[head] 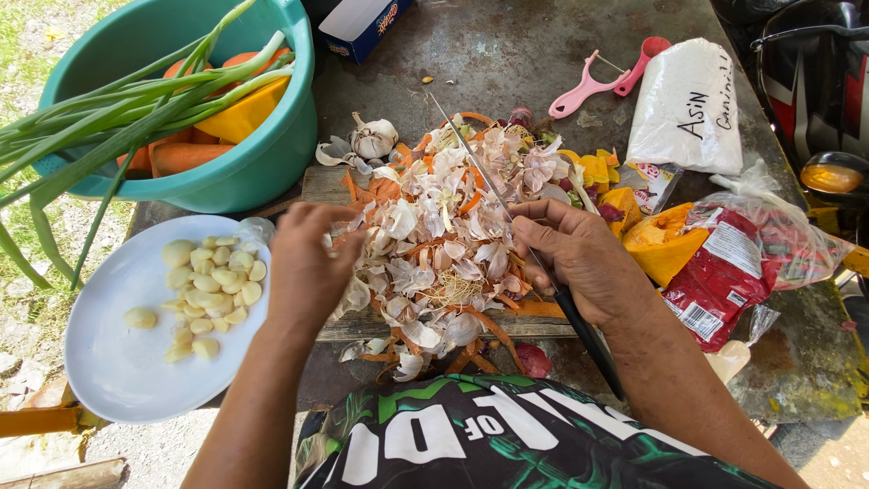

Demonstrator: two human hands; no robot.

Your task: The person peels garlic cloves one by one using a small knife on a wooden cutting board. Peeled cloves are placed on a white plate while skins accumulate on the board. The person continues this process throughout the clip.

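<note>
Stained outdoor table (507, 63), grass, cluttered cutting board (326, 186)

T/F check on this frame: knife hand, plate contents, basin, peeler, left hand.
1. The right hand holds the knife. True.
2. The white plate holds carrot slices. False: it holds peeled garlic cloves.
3. The teal basin holds green onions and carrots. True.
4. The pink peeler is in the left hand. False: it lies on the table, beyond the pile of peels.
5. The left hand rests at the edge of the peels. True.
</note>
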